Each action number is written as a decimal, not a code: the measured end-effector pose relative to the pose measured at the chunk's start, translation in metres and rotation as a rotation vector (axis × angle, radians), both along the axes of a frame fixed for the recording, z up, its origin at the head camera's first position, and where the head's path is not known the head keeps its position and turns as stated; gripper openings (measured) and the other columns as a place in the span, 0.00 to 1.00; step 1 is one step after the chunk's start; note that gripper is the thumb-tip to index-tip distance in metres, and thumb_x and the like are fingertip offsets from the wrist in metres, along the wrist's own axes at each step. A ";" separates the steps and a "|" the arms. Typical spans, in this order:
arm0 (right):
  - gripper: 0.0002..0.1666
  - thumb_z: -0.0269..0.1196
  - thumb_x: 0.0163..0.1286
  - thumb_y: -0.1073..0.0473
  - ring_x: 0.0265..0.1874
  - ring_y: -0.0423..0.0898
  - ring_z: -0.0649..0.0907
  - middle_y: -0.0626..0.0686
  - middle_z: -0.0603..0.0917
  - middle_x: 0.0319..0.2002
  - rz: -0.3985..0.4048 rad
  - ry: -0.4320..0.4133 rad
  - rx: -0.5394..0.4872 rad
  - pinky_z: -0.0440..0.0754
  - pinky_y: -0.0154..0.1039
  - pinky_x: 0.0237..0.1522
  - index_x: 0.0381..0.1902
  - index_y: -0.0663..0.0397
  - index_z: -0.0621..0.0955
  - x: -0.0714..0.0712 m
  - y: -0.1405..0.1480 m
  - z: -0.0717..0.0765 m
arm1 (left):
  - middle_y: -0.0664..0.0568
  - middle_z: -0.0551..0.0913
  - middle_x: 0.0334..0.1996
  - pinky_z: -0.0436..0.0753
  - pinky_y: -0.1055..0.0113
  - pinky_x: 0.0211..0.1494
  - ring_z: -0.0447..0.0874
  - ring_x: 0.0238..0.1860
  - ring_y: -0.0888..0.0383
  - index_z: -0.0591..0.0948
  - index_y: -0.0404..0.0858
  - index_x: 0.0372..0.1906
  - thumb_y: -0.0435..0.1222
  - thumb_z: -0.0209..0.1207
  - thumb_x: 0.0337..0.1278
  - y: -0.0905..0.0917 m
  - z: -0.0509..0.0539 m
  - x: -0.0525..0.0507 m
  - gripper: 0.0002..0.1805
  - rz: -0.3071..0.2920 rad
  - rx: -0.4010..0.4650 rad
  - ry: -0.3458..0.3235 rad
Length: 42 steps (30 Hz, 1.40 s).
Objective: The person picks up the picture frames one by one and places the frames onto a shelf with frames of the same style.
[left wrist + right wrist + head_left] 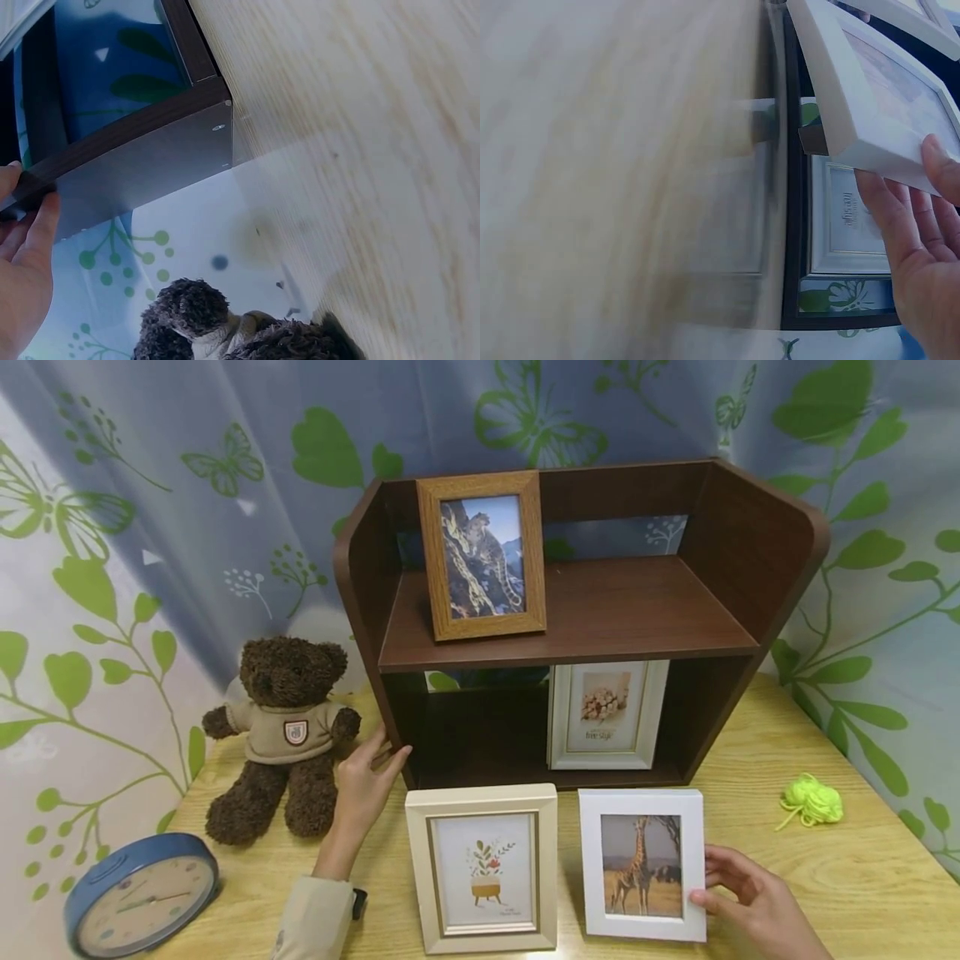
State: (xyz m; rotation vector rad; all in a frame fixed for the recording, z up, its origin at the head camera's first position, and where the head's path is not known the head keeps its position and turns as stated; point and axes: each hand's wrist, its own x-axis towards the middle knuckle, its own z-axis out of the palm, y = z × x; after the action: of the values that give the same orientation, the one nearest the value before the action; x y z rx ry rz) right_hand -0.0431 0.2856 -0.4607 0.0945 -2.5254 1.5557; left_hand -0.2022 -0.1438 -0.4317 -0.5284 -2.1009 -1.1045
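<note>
My right hand pinches the right edge of a white picture frame with a giraffe photo, thumb on the front and fingers behind. In the right wrist view the frame is tilted. My left hand grips the front edge of the dark brown shelf's left side panel, its thumb and fingers on either side of the panel in the left wrist view. A cream picture frame with a potted plant print stands between my hands, left of the giraffe frame.
On the upper shelf leans a wooden picture frame with an animal photo; a "free style" frame stands below. A brown teddy bear sits left, behind a blue alarm clock. Green yarn lies on the wooden table at right.
</note>
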 end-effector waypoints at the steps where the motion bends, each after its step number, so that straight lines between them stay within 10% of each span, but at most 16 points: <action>1: 0.22 0.66 0.53 0.78 0.32 0.32 0.81 0.33 0.81 0.35 0.002 0.007 -0.008 0.80 0.24 0.32 0.46 0.61 0.79 0.000 0.000 0.001 | 0.27 0.80 0.46 0.86 0.60 0.38 0.84 0.40 0.38 0.76 0.18 0.53 0.21 0.68 0.43 0.000 0.000 0.000 0.26 -0.001 -0.001 0.004; 10: 0.35 0.65 0.53 0.80 0.33 0.32 0.81 0.37 0.83 0.36 0.083 0.134 -0.121 0.81 0.25 0.32 0.49 0.36 0.78 -0.003 -0.004 0.009 | 0.27 0.80 0.46 0.86 0.60 0.37 0.85 0.39 0.38 0.76 0.18 0.52 0.20 0.68 0.42 0.000 0.000 0.000 0.26 -0.010 -0.005 0.021; 42: 0.34 0.61 0.53 0.86 0.38 0.34 0.83 0.42 0.84 0.41 0.180 0.257 -0.239 0.83 0.26 0.36 0.53 0.51 0.79 -0.028 0.005 0.079 | 0.29 0.82 0.44 0.86 0.57 0.40 0.85 0.40 0.39 0.77 0.20 0.53 0.22 0.69 0.43 0.000 -0.001 -0.001 0.27 0.001 0.005 0.014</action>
State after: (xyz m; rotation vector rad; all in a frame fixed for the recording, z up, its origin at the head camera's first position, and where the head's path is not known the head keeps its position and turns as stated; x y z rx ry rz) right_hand -0.0711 0.2905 -0.3812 0.4695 -2.1696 1.7709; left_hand -0.2033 -0.1440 -0.4326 -0.5311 -2.0856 -1.1013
